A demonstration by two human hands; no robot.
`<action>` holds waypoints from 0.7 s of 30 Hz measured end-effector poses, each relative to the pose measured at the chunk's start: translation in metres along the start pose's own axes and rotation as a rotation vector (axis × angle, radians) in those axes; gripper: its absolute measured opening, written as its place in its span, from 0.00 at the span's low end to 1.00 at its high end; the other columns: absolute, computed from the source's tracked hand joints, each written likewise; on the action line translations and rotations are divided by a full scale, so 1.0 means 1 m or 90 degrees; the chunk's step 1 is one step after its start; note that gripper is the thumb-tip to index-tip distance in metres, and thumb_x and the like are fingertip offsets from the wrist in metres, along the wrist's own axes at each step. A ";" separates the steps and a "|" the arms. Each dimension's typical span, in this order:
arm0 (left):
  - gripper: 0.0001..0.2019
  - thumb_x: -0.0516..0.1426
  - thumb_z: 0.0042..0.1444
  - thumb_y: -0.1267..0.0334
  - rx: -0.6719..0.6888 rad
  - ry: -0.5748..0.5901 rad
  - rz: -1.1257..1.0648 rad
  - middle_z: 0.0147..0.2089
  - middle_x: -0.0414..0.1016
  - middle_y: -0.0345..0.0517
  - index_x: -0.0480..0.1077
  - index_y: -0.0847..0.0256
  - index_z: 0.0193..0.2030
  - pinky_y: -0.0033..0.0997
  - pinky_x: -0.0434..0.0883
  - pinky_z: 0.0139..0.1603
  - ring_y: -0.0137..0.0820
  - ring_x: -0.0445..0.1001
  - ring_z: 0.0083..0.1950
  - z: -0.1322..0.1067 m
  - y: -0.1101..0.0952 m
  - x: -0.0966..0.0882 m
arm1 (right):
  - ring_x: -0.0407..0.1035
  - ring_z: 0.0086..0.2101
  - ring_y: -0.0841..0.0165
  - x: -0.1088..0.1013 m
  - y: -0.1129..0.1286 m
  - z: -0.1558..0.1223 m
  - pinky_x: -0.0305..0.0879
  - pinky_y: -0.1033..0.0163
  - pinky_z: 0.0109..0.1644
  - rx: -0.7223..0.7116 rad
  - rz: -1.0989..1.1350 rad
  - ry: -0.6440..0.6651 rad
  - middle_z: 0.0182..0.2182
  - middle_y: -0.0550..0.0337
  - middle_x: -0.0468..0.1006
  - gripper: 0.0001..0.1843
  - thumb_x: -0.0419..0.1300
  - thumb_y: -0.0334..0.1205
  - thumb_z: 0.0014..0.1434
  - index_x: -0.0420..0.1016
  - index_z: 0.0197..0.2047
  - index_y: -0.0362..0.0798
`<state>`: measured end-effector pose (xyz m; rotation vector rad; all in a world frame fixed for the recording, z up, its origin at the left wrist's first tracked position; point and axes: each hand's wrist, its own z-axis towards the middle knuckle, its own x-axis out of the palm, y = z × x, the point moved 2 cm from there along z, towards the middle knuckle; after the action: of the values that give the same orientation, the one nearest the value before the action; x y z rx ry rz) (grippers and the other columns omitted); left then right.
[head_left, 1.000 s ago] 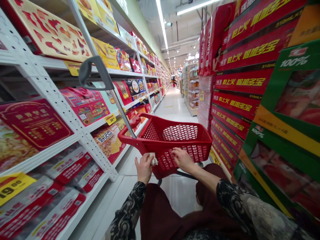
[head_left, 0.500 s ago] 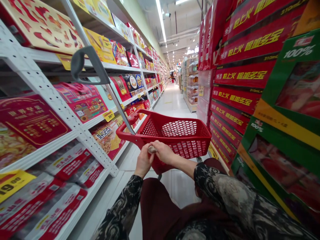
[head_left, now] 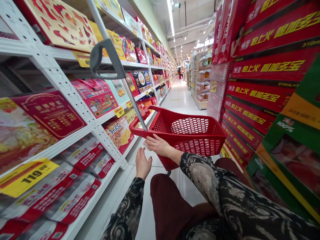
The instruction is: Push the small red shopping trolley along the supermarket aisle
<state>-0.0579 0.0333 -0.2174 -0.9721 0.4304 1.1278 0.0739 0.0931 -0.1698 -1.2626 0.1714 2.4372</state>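
In the head view, a red rolling shopping basket [head_left: 200, 135] stands in front of me, with nothing visible inside it. Its long metal pole rises to the left and carries a grey handle [head_left: 107, 60]. My right hand [head_left: 158, 145] is open, palm down, in front of the basket's near side; whether it touches the basket I cannot tell. Lower and to the left, my left hand [head_left: 143, 164] is open, its fingers apart and raised. A small gap separates the two hands, and nothing shows in either one.
White shelves [head_left: 75, 133] with boxed snacks, bagged bottles and yellow price tags [head_left: 28, 176] line the left. Stacked red drink cartons [head_left: 260, 93] and green boxes [head_left: 287, 146] rise close on the right. A pale tiled aisle [head_left: 178, 96] runs ahead between them.
My hands were pressed together around something small and pale; they have come apart and opened. The view has shifted a little to the left, so everything appears further right.
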 end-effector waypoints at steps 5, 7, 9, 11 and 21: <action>0.27 0.54 0.46 0.68 -0.004 0.016 0.017 0.61 0.58 0.63 0.57 0.65 0.56 0.52 0.60 0.59 0.46 0.57 0.63 -0.002 -0.004 0.001 | 0.53 0.60 0.68 0.011 0.004 -0.026 0.41 0.51 0.66 -0.020 -0.040 0.030 0.52 0.57 0.71 0.16 0.51 0.29 0.61 0.68 0.52 0.49; 0.29 0.55 0.46 0.68 -0.035 0.015 0.034 0.61 0.59 0.62 0.55 0.64 0.57 0.53 0.59 0.59 0.46 0.57 0.63 -0.001 -0.007 -0.003 | 0.52 0.60 0.66 0.000 0.005 -0.020 0.41 0.48 0.65 -0.030 -0.069 0.002 0.54 0.57 0.69 0.15 0.51 0.30 0.61 0.68 0.50 0.49; 0.31 0.55 0.47 0.67 -0.069 0.017 0.053 0.61 0.59 0.60 0.52 0.63 0.59 0.54 0.57 0.59 0.45 0.57 0.63 0.000 -0.012 -0.008 | 0.50 0.61 0.63 -0.017 0.002 -0.007 0.41 0.44 0.65 -0.032 -0.101 -0.055 0.57 0.56 0.65 0.15 0.50 0.31 0.62 0.68 0.50 0.48; 0.32 0.55 0.47 0.67 -0.093 0.031 0.073 0.62 0.58 0.60 0.51 0.63 0.60 0.55 0.56 0.60 0.44 0.57 0.63 0.001 -0.019 -0.010 | 0.50 0.61 0.61 -0.030 -0.003 0.005 0.41 0.42 0.64 -0.008 -0.136 -0.103 0.59 0.55 0.63 0.14 0.49 0.32 0.63 0.68 0.50 0.47; 0.34 0.53 0.50 0.67 -0.022 0.116 0.200 0.67 0.49 0.64 0.47 0.70 0.63 0.57 0.48 0.63 0.44 0.47 0.68 0.001 -0.046 -0.007 | 0.58 0.57 0.61 0.009 0.001 -0.039 0.50 0.45 0.62 -0.031 -0.185 0.010 0.53 0.53 0.70 0.13 0.50 0.33 0.62 0.70 0.49 0.45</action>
<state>-0.0196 0.0259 -0.1919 -1.0662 0.7319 1.3365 0.0989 0.0839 -0.1999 -1.2330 -0.0649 2.1946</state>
